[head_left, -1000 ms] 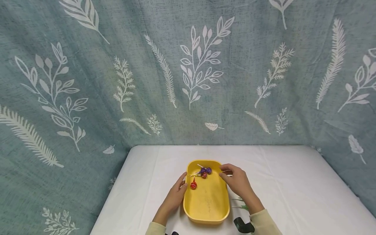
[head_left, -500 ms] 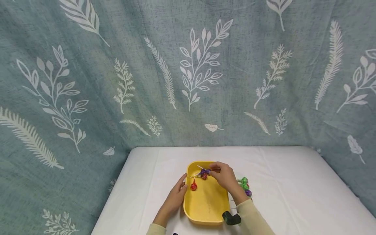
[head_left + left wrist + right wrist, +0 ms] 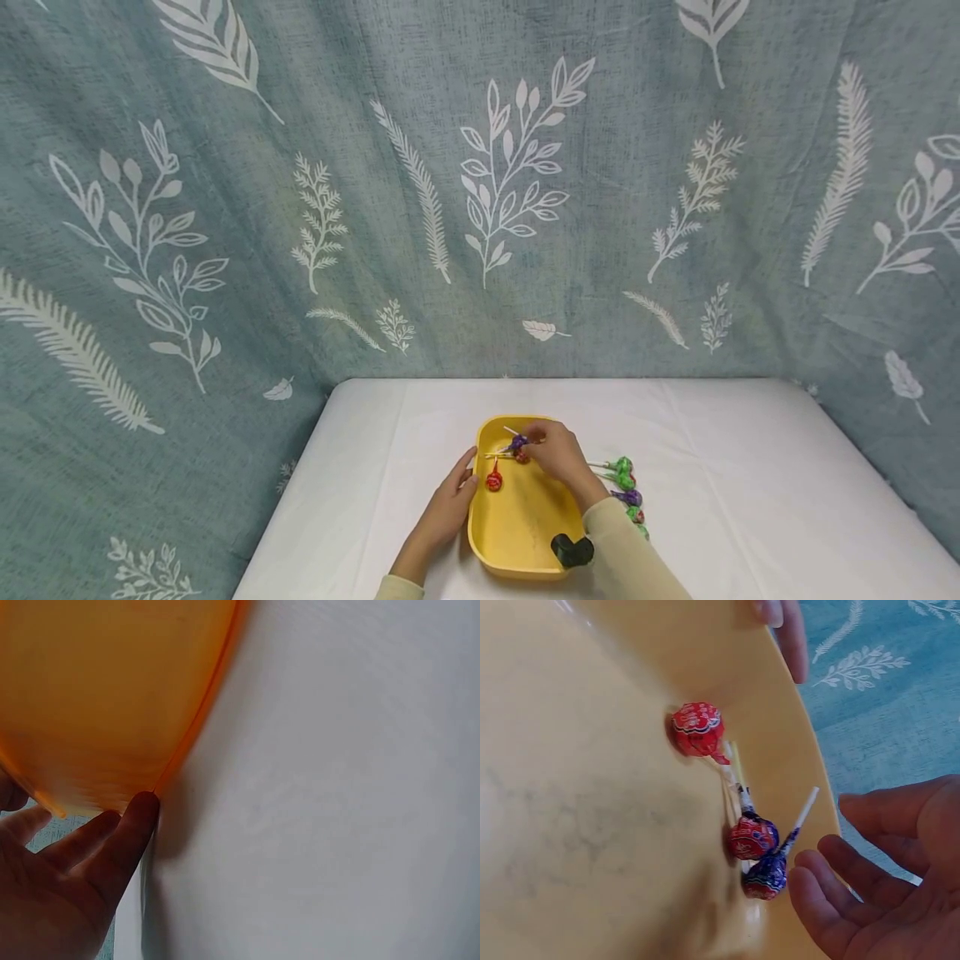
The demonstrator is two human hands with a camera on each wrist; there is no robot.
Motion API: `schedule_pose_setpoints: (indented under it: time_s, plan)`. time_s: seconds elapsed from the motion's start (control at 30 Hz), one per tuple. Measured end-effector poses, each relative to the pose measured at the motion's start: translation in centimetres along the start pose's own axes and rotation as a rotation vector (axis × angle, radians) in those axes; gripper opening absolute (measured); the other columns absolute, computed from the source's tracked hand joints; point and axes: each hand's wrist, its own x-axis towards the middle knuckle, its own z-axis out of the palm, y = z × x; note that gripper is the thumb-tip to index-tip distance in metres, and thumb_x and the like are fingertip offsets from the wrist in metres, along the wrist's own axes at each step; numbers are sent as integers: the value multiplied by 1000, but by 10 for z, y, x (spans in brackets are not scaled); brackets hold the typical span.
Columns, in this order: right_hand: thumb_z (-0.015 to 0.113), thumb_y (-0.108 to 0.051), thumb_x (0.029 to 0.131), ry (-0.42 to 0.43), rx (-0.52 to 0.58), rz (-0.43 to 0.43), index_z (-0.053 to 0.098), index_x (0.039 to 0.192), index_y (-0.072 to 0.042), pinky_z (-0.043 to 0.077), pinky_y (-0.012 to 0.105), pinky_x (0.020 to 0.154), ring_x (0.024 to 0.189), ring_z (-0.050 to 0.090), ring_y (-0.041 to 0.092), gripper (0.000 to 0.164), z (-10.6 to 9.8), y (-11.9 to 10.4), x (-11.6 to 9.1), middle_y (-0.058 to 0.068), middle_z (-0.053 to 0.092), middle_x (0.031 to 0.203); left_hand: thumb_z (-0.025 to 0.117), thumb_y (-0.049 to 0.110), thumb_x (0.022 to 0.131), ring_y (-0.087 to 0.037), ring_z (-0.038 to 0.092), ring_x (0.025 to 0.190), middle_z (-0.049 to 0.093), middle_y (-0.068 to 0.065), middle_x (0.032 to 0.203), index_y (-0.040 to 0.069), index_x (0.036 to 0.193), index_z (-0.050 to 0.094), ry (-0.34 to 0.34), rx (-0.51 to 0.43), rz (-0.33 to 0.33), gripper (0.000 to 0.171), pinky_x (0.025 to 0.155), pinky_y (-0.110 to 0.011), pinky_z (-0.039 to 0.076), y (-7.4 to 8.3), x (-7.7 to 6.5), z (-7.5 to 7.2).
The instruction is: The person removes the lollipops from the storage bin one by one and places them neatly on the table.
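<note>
Inside the yellow tray (image 3: 528, 533), several lollipops lie near the far left corner. A red lollipop (image 3: 697, 729) is apart from a cluster of red and purple ones. My right hand (image 3: 558, 450) reaches over the tray at that cluster. In the right wrist view, its loosely bent fingers (image 3: 817, 900) are right beside a purple lollipop (image 3: 765, 877) whose stick points up, and nothing is gripped. My left hand (image 3: 447, 504) rests against the tray's left side. Its fingers (image 3: 124, 844) are straight along the outer wall, tips at the edge.
Right of the tray, on the white table (image 3: 735, 492), several green, purple and red lollipops (image 3: 626, 487) lie in a column. Behind the table hangs a blue-green leaf-print curtain (image 3: 600, 208). A dark wrist-worn device (image 3: 572, 552) is on the right wrist, above the tray's near end.
My right hand has moved left from the tray's right rim to the lollipop cluster, uncovering the lollipops on the right of the table. The left hand and tray stay in place.
</note>
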Motion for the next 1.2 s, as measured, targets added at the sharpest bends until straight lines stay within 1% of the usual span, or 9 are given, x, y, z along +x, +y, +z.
schedule_pose_setpoints:
  time_s: [0.2,0.23,0.3,0.4,0.5,0.6,0.77,0.97,1.2]
  plan:
    - [72,1,85,-10,-25,26,75,104,-1,54,45,84,92,64,26,19,9,4,7,9,71,99,44,22,109,-45,52,129,49,-30,145,17,159,36,-5,-8,-4,51,108,-60,40,0,0,0]
    - [72,3,84,-12,-21,27,75,104,1,54,45,84,91,63,26,20,10,5,8,9,71,99,44,23,109,-44,52,130,49,-29,145,18,159,35,-7,-9,-11,51,108,-60,40,1,0,0]
    - [71,6,83,-15,-11,25,75,103,2,55,44,82,89,63,26,21,12,6,9,10,71,97,44,22,109,-45,52,129,49,-30,145,17,159,36,-8,-8,-3,51,107,-60,40,1,-1,0]
    - [71,8,82,-20,-1,10,75,98,4,56,40,78,84,61,24,17,15,9,11,10,71,93,44,21,109,-43,54,127,51,-29,143,16,159,36,-10,-12,1,51,106,-59,42,1,-1,0]
    - [73,7,82,-19,11,1,74,93,3,54,38,74,81,59,21,12,20,15,12,8,70,90,44,20,109,-40,57,124,53,-27,141,16,159,36,-14,-22,1,51,104,-57,46,1,-2,0]
    - [76,6,82,-2,15,-13,74,93,2,54,38,75,82,60,21,12,24,19,13,8,70,90,44,20,109,-38,58,122,54,-26,140,17,159,35,-18,-28,1,51,102,-56,47,0,-2,0]
    - [76,2,81,28,-49,-44,76,92,0,55,40,79,83,61,21,12,28,20,16,6,72,90,44,21,109,-36,58,122,54,-24,140,17,159,35,-23,-37,10,52,102,-55,48,2,-3,0]
    - [76,1,78,50,-120,-75,76,86,-6,55,38,76,80,60,18,11,33,23,16,2,71,86,44,22,109,-37,58,122,55,-24,140,17,159,35,-18,-35,14,51,102,-55,48,2,-2,1]
    - [78,-1,80,60,-144,-51,73,83,-7,53,38,72,75,57,18,8,35,23,16,0,67,81,45,22,109,-37,57,124,54,-25,142,17,159,36,-14,-38,14,51,103,-55,47,0,-2,1]
